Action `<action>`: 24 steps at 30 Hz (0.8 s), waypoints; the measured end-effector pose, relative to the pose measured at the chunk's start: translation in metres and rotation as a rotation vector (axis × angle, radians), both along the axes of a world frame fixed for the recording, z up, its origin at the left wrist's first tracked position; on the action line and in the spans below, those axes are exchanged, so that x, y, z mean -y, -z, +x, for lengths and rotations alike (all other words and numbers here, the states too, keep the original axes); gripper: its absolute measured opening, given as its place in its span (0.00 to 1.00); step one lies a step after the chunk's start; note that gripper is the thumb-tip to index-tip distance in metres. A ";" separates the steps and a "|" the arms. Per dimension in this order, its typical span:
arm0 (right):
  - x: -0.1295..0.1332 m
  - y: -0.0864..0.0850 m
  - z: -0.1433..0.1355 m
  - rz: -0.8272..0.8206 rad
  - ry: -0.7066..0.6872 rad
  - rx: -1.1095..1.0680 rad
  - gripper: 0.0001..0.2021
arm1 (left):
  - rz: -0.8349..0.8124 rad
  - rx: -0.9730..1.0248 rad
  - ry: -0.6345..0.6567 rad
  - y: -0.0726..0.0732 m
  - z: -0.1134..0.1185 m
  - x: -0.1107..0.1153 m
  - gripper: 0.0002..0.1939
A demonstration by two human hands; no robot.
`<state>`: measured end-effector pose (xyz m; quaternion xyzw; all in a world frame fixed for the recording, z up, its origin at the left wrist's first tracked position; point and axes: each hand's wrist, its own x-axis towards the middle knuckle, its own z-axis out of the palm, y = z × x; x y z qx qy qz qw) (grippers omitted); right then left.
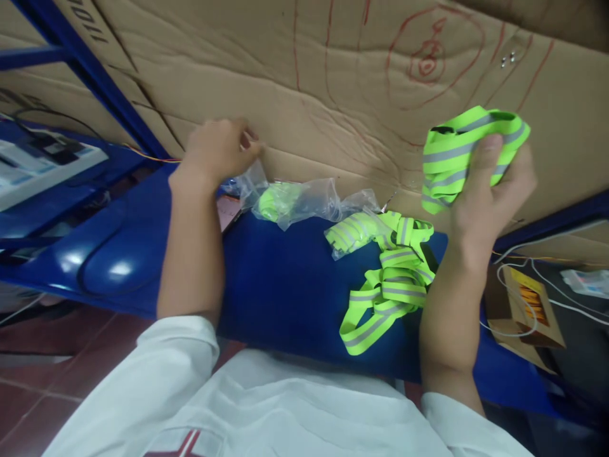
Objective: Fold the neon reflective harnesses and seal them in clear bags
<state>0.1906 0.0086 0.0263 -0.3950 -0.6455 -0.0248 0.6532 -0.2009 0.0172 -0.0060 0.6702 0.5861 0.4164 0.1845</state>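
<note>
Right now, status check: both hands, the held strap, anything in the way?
Right hand gripping bundled green strap, raised. Left hand at clear bag; grip unclear. Loose green straps on blue table between forearms, possibly in the way.

Lime, grey-striped strap (pixel 445 166) bundled aloft; loose straps (pixel 403 289) tangled below, near clear bag (pixel 311 202)

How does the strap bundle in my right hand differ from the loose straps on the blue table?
The strap bundle is gathered compactly, while the loose straps sprawl in uneven loops. The strap bundle is held up in your right hand; the loose straps lie on the blue table. Both are neon yellow-green with a grey stripe.
</note>
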 end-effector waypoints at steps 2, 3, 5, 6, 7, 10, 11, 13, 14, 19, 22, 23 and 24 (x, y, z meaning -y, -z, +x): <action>-0.005 0.004 0.000 -0.039 -0.036 0.032 0.20 | -0.128 -0.376 0.005 0.002 0.022 0.004 0.28; -0.008 0.007 -0.001 -0.072 -0.057 0.060 0.21 | -0.147 -0.528 0.053 0.003 0.041 0.006 0.33; -0.017 0.017 -0.003 -0.165 -0.082 0.131 0.23 | -0.147 -0.792 0.088 0.011 0.086 0.007 0.43; -0.023 0.023 -0.004 -0.217 -0.079 0.162 0.23 | -0.153 -0.888 0.068 0.017 0.106 0.006 0.46; -0.030 0.029 -0.005 -0.263 -0.073 0.190 0.23 | -0.162 -0.911 0.074 0.024 0.122 0.003 0.49; -0.050 0.047 -0.004 -0.371 -0.082 0.243 0.26 | -0.220 -0.955 0.054 0.045 0.143 -0.008 0.56; -0.056 0.051 -0.003 -0.397 -0.093 0.241 0.27 | -0.231 -0.961 0.042 0.049 0.141 -0.012 0.55; -0.064 0.058 -0.002 -0.440 -0.127 0.197 0.29 | -0.212 -0.932 0.049 0.050 0.128 -0.015 0.51; -0.066 0.060 -0.003 -0.459 -0.153 0.164 0.29 | -0.187 -0.904 0.071 0.047 0.121 -0.015 0.49; -0.058 0.055 -0.007 -0.523 -0.374 0.077 0.23 | 0.060 -0.712 0.276 0.015 0.107 0.002 0.42; -0.047 0.045 -0.007 -0.619 -0.480 0.043 0.22 | 0.239 -0.611 0.338 0.004 0.114 0.013 0.41; -0.043 0.042 -0.005 -0.674 -0.510 0.036 0.22 | 0.282 -0.601 0.341 0.002 0.117 0.015 0.40; -0.040 0.040 -0.004 -0.734 -0.539 0.030 0.23 | 0.315 -0.601 0.338 0.002 0.120 0.017 0.39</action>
